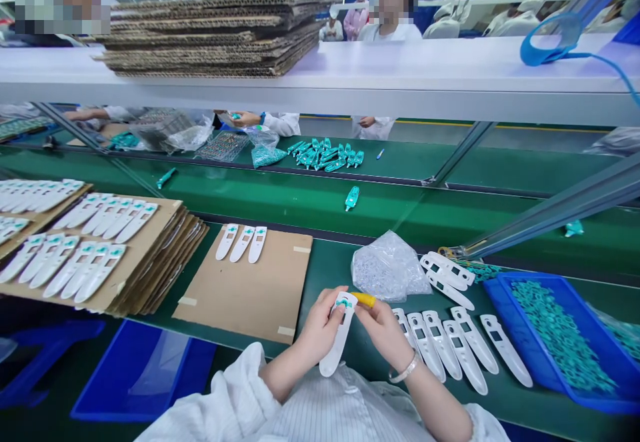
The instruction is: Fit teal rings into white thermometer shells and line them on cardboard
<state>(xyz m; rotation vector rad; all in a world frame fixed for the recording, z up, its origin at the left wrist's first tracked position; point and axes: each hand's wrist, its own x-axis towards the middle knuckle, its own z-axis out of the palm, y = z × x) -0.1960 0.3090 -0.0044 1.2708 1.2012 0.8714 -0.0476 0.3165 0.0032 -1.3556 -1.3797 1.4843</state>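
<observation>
My left hand (323,322) is closed round a white plastic thermometer-like casing (334,349), with a small teal piece (345,303) seated near its top end. My right hand (384,327) is closed at the casing's upper right edge, its index finger in a yellow finger cot (364,299). The right fingertips are partly hidden behind the casing. To the right lie several white casings (467,355) with square windows. A blue tray (545,389) of small teal pieces (560,339) stands beyond them.
A cardboard sheet (250,295) bears three casings with teal pieces. Stacked cardboard (145,269) with more casings stands left. A clear plastic bag (387,265) lies ahead, before the green conveyor (280,195). A slanted metal post (550,202) rises right; a shelf (400,69) crosses above. Co-workers sit opposite.
</observation>
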